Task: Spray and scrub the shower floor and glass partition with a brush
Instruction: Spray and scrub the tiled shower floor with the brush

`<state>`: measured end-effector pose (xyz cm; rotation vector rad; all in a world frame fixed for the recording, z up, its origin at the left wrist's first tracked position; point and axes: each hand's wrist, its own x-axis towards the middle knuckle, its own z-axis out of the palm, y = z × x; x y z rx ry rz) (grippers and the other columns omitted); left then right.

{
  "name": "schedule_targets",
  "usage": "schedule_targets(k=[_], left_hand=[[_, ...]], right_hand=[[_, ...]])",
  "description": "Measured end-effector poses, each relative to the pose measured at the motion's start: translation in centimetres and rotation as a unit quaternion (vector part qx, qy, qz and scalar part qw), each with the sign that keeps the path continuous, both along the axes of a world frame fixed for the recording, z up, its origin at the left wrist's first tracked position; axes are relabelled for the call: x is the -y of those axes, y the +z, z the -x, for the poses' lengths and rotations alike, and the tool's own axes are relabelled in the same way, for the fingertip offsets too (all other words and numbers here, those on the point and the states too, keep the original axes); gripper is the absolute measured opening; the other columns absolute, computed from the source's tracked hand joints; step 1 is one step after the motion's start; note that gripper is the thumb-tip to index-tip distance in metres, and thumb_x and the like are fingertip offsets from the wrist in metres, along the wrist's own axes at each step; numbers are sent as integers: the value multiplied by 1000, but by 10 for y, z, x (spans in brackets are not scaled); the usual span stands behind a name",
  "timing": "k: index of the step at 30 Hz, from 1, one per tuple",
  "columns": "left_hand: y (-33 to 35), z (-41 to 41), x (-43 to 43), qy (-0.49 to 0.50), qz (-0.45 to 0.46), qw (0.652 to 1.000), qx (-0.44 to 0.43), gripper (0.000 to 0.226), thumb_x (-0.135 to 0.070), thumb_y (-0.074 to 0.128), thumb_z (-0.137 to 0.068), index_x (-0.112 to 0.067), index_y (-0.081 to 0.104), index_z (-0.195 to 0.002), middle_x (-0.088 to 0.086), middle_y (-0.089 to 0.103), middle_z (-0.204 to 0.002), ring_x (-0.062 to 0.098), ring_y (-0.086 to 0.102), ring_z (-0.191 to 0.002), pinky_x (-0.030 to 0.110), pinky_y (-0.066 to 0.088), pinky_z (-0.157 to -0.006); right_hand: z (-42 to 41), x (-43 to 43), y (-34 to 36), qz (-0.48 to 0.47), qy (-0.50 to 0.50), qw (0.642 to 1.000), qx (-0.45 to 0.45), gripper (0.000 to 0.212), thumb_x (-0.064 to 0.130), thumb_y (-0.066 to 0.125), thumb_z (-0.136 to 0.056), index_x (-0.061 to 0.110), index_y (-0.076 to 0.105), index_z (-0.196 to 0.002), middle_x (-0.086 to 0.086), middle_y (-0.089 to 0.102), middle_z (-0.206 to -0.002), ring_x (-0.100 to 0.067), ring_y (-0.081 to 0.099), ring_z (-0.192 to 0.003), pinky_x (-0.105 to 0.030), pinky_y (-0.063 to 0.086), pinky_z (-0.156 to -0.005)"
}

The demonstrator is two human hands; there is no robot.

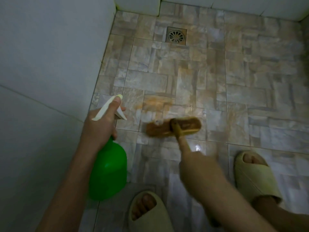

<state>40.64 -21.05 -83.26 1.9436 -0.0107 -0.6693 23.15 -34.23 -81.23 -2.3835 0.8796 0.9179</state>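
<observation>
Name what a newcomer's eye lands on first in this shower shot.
The bright green spray bottle at lower left stands out most, gripped by the left hand at its white trigger head. Next comes the brown brush at centre, blurred against the wet tiled floor, its handle in the right hand. Just beyond the brush lies an orange stain, and a square metal drain sits near the far wall.
</observation>
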Motion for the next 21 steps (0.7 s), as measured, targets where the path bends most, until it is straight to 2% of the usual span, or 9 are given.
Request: schedule_targets(k=[4,6,8,10,12,14,16,18,21], left_hand=[[5,-5,-10,0,-9,1000,16,32,-83,49,-68,-61,72,-73,18,76,-97,27,55,-49,48,54,-68],[6,-8,-15,13,-1,1000,27,31,-82,51,-69,-60,72,-73,13,78,-94,30,58,-54,47,51,-67],[8,-10,-19,23,11,999,42,27,-76,53,-77,-59,73,-71,2,78,-89,35,62,-63,46,50,-65],[9,-10,-22,26,17,998,48,27,-69,53,-84,-58,73,-70,-3,78,-91,37,65,-71,44,49,-63],[10,-9,-24,25,19,998,49,28,-67,53,-86,-58,73,-68,-6,78,-91,33,61,-61,41,49,-62],[8,-9,-26,32,14,998,50,29,-65,53,-89,-59,72,-68,-10,78,-90,32,58,-54,40,49,-62],[7,-8,-28,44,10,997,57,29,-63,53,-91,-61,72,-69,-12,78,-92,46,67,-72,41,49,-62],[6,-8,-30,60,17,996,64,30,-61,53,-93,-61,71,-70,-10,78,-96,51,69,-92,39,49,-61],[3,-9,-34,70,20,995,69,34,-58,53,-97,-60,72,-69,-9,78,-97,53,67,-94,37,48,-60]], right_hand=[[-48,-3,-24,39,47,993,104,79,3,38,-95,23,-13,-153,2,41,-69,-11,39,-53,-32,38,-60],[-95,20,-44,62,27,991,119,73,3,36,-96,18,-6,-154,-9,59,-93,-21,54,-68,-35,41,-64],[-115,32,-44,69,17,993,95,70,3,36,-96,16,-2,-154,-15,59,-113,-28,61,-87,-37,45,-69],[-91,17,-36,68,18,993,97,70,2,35,-96,15,-1,-154,-10,60,-92,-22,57,-72,-34,44,-63],[-49,-14,-25,53,48,993,93,72,2,36,-95,15,-4,-154,-2,46,-71,-17,47,-61,-32,42,-59],[-36,-28,-22,45,74,993,84,74,1,37,-96,14,-7,-153,-2,45,-70,-17,43,-58,-33,43,-60],[-67,-9,-34,71,67,989,115,74,1,36,-95,14,-6,-154,-3,46,-69,-16,41,-53,-33,39,-57],[-116,21,-50,78,31,987,133,69,1,35,-95,14,3,-154,-10,59,-88,-24,54,-67,-34,39,-60],[-145,34,-44,90,18,986,141,58,4,36,-96,9,17,-150,-16,61,-114,-30,63,-95,-37,45,-69]])
